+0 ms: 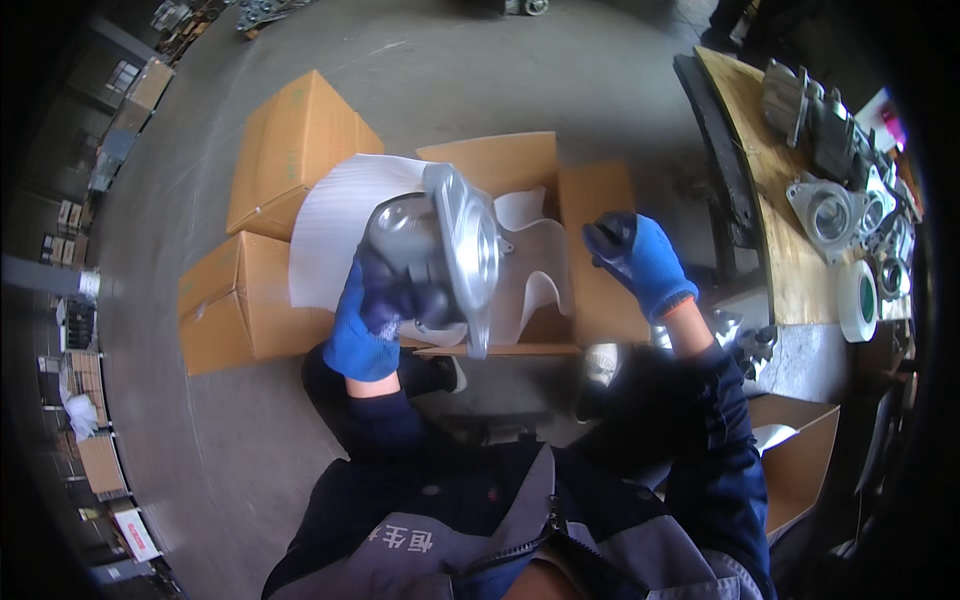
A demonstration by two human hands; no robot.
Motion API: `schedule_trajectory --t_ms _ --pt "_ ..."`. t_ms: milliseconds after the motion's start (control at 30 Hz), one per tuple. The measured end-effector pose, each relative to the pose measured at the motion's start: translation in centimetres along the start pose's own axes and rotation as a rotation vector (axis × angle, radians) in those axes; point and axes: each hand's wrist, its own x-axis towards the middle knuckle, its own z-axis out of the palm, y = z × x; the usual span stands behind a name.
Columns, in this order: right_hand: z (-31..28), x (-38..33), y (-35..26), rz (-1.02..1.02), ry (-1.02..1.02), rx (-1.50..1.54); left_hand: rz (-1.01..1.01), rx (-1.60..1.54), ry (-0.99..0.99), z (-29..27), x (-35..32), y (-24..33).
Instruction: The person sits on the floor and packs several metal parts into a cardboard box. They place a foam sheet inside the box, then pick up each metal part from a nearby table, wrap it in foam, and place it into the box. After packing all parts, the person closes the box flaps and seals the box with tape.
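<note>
Gripping the metal housing (462, 245) in my left hand (366, 325), over the open carton (605, 265); my right hand (640, 262) apart, to the housing's right, fingers curled, whether clenched I cannot tell.

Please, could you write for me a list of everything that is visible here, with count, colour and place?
Metal housing: one, silver-grey, in left hand
Open boxes: two, brown cardboard, one before the person, one lower right
Closed boxes: two, brown cardboard, left
Foam sheets: several, white, in and beside the front box
Table: one, wood-coloured top, right
Metal parts: many, grey, on table
Tape roll: one, white, table's near edge
Stacked goods: uncountable, mixed colours, far left
Floor: one, grey, underneath
Left hand: one, blue glove, at housing
Right hand: one, blue glove, right of centre
</note>
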Motion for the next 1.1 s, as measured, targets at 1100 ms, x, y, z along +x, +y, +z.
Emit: schedule_trajectory --t_ms 1100 --pt "7.8 -1.2 20.1 0.751 -0.383 0.119 -0.979 1.394 0.445 3.8 19.3 -42.0"
